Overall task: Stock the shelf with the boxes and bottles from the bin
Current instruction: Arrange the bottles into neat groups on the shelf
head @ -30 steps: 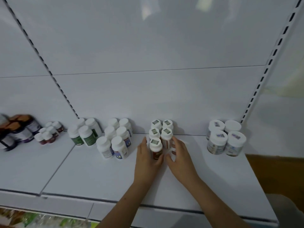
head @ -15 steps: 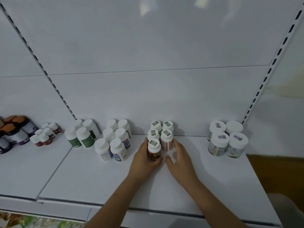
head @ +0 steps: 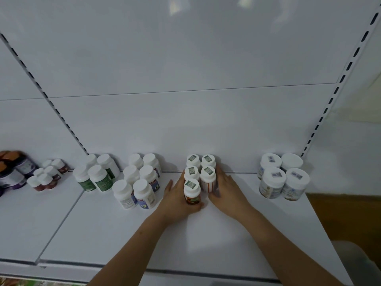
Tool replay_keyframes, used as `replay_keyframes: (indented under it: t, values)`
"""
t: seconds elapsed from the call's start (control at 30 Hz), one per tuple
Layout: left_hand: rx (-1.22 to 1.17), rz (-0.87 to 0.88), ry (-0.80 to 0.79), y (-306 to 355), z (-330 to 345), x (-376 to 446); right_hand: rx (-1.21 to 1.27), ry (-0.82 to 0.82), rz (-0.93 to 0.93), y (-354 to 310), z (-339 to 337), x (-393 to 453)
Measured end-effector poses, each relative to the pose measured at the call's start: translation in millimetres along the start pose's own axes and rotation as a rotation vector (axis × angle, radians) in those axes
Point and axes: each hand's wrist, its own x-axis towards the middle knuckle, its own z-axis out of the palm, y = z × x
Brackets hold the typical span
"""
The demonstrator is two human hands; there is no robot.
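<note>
Five white-capped bottles with square stickers on their lids are standing in a tight cluster on the white shelf [head: 206, 234], two rows of two against the back panel and a single front bottle [head: 192, 191] with an orange-and-green label. The left hand [head: 177, 200] is wrapping around that front bottle from the left, thumb curling under its base. The right hand [head: 227, 193] is lying with fairly straight fingers along the right side of the cluster, touching the orange-striped bottle [head: 208, 179]. To the left, six blue-labelled bottles [head: 140, 182] and green-labelled bottles [head: 97, 174] are sitting in their own groups, with small red-brown bottles [head: 46, 176] and purple jars [head: 14, 172] further left. Four wide white jars [head: 282, 176] are sitting well apart on the right.
</note>
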Motion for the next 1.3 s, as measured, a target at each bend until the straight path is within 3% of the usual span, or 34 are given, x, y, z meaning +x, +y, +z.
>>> replay_keyframes:
  t: [0.37, 0.73, 0.83, 0.9, 0.97, 1.03, 1.1, 1.17, 1.23, 1.3]
  values:
    - [0.03, 0.072, -0.056, 16, 7, 2, 0.079, 0.047, -0.004, 9, -11, -14]
    - [-0.029, 0.087, 0.023, 15, 15, 4, 0.026, 0.039, 0.016, 16, -9, -16]
    - [0.019, 0.002, -0.072, 15, 4, -1, 0.06, 0.023, 0.067, 9, -14, -22]
    - [-0.036, -0.073, -0.086, 22, -13, -22, 0.036, 0.119, 0.148, -9, -22, -37]
    - [-0.036, 0.039, 0.093, 29, -32, -57, 0.045, 0.35, 0.105, -39, -30, -57]
    - [0.01, 0.205, 0.391, 29, -48, -91, 0.102, 0.494, -0.062, -79, -32, -68]
    - [0.014, 0.223, 0.648, 17, -62, -113, 0.153, 0.44, -0.219, -112, -21, -65]
    - [-0.013, 0.11, 0.786, -3, -75, -125, 0.217, 0.299, -0.271, -134, 0, -51]
    - [-0.057, -0.025, 0.792, -29, -83, -130, 0.307, 0.144, -0.2, -144, 26, -30]
    - [-0.094, -0.132, 0.692, -58, -85, -129, 0.379, 0.016, -0.057, -145, 52, -8]
